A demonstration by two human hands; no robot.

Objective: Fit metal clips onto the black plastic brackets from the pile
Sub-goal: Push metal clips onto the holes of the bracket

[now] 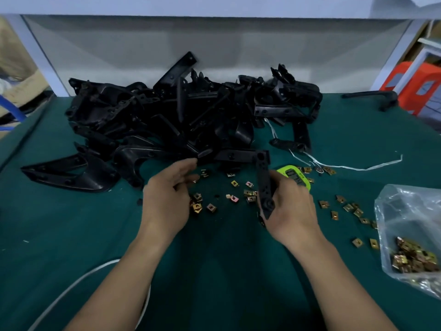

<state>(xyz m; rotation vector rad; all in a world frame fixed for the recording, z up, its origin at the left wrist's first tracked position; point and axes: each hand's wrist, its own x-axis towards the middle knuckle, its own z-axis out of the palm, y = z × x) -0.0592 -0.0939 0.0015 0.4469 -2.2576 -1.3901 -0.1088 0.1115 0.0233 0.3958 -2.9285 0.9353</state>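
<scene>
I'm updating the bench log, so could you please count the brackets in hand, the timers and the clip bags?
Brackets in hand: 1, gripped by the right hand
Timers: 1, green
Clip bags: 1, clear
Total: 3

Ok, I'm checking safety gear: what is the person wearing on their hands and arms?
Nothing that shows. The left hand and right hand are ungloved, with no ring, watch or wristband visible, and both forearms are bare to the picture's edge, no sleeves.
</scene>
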